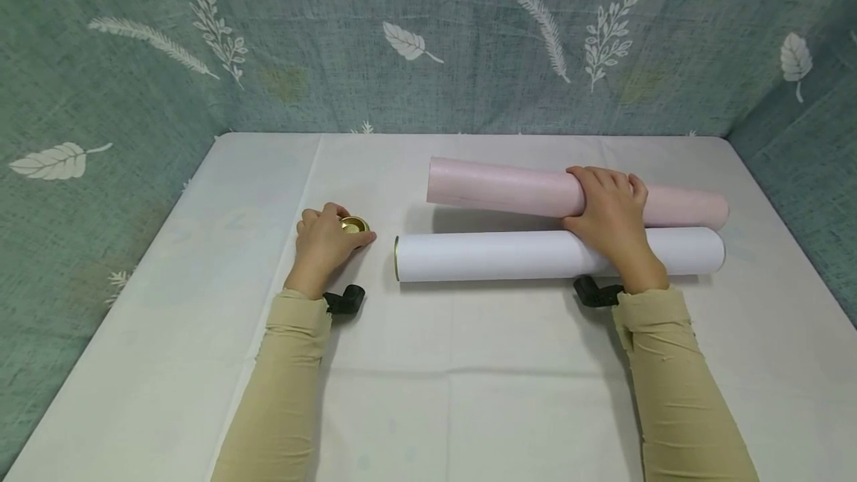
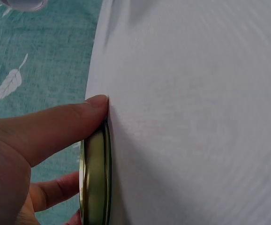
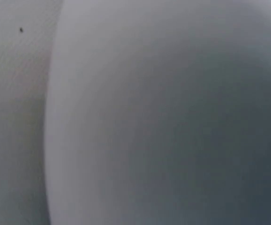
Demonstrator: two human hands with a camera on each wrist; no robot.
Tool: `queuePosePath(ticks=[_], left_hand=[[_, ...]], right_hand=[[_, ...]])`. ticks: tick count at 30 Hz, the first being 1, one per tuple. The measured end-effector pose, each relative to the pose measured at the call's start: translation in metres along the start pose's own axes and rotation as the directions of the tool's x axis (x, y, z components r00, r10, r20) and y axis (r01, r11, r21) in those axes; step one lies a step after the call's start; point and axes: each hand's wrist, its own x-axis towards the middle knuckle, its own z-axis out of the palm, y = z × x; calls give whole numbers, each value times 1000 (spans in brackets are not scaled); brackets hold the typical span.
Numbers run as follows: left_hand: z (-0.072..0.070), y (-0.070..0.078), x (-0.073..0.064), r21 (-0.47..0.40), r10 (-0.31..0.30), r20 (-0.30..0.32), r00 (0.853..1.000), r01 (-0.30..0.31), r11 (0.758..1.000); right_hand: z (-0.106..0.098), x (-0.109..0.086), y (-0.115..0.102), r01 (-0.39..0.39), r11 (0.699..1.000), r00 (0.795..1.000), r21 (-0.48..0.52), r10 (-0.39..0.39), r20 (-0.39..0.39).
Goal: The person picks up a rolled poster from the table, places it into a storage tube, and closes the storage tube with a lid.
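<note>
My left hand (image 1: pixel 323 244) pinches a round gold metal tube cap (image 1: pixel 354 225) on the left half of the table. In the left wrist view the thumb lies on the edge of the cap (image 2: pixel 96 180), with other fingers partly seen behind it. Over to the right, my right hand (image 1: pixel 609 216) grips a pink cardboard tube (image 1: pixel 502 186) from above, thumb on the near side. A white cardboard tube (image 1: pixel 489 257) with a gold rim at its left end lies in front, under the right wrist. That white tube (image 3: pixel 93 117) fills most of the right wrist view, blurred.
A pale cloth covers the table (image 1: pixel 395 415). Green leaf-patterned fabric (image 1: pixel 462 58) hangs behind it and at both sides. A black wrist mount (image 1: pixel 344 300) sticks out from the left wrist, and another black mount (image 1: pixel 594 292) from the right.
</note>
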Motion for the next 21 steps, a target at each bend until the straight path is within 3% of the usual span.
queuePosePath(ticks=[12,21], left_hand=[[-2,1,0,67,-18,-42,999,20,998],[-7,-7,2,-5,-9,-72,997,9,1000]], right_hand=[[0,0,-1,-5,1000,1000,3,5,2],[-1,-1,-1,-6,1000,1000,0,6,3]])
